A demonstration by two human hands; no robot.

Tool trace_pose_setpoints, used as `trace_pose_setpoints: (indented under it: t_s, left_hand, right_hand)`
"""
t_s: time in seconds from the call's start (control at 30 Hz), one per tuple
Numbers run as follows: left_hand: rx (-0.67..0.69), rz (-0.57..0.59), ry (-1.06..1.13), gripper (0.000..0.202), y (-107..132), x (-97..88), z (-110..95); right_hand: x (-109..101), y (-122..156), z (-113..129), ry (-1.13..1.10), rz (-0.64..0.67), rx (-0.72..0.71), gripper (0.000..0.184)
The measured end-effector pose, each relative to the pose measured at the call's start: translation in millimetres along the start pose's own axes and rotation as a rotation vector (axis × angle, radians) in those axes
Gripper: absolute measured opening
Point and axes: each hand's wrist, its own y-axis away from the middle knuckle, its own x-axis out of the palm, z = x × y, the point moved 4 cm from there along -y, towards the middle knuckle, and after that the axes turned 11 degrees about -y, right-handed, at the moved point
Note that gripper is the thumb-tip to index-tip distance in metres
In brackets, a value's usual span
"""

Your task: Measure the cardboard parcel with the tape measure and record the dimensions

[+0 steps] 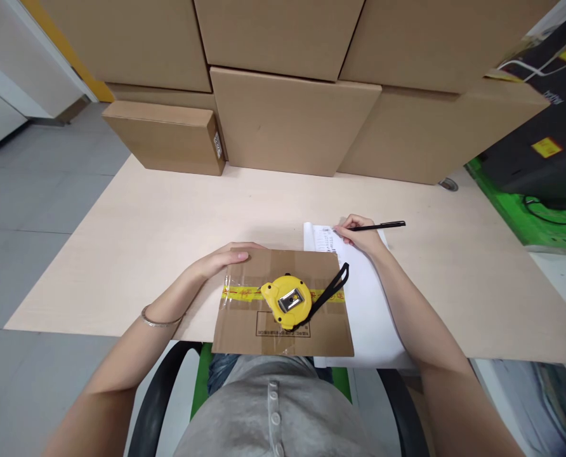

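My left hand (pixel 230 255) grips the far left corner of a cardboard box (pixel 245 336), with the thumb on top and the fingers along its back edge. Yellow printed tape runs across this box. On top of it lies a yellow tape measure (pixel 287 301) with a black wrist strap (pixel 333 285). My right hand (pixel 359 233) is closed around a black pen (pixel 382 225), its tip end over a white paper sheet (pixel 366 304). Small rows of writing show near the sheet's upper left. The box covers part of the paper's left side.
Large cardboard boxes (pixel 292 120) form a stacked wall along the back of the table (pixel 169 209). A smaller flat box (pixel 169 136) stands at the back left. At the right is a dark machine (pixel 525 146) on a green surface. Chair armrests (pixel 157 400) flank me.
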Motion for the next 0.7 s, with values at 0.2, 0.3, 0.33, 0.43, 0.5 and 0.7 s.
trace_pose_setpoints:
  t_s: [0.2, 0.3, 0.33, 0.43, 0.5, 0.7]
  left_hand:
    - [0.018, 0.015, 0.004, 0.046, 1.5, 0.0, 1.3]
    - [0.022, 0.009, 0.010, 0.045, 2.2, -0.2, 2.5]
    - [0.025, 0.005, 0.006, 0.044, 2.4, -0.2, 2.6]
    - [0.034, 0.002, -0.007, 0.044, 2.8, 0.5, 1.7]
    - [0.029, 0.004, -0.003, 0.045, 2.9, 1.4, 0.8]
    - [0.021, -0.008, -0.012, 0.044, 3.0, 2.5, -0.4]
  right_hand:
    - [0.1, -0.9, -2.9, 0.021, 0.015, -0.009, 0.049]
    - [-1.0, -1.0, -4.3, 0.028, 0.024, -0.002, 0.047]
    - [-1.3, -0.9, -4.4, 0.029, 0.024, 0.000, 0.046]
    - [-1.7, -1.0, -3.9, 0.029, 0.012, -0.001, 0.045]
    - [-1.3, -1.1, -3.1, 0.026, 0.008, 0.000, 0.046]
    - [-0.4, -0.7, 0.5, 0.037, -0.025, -0.003, 0.044]
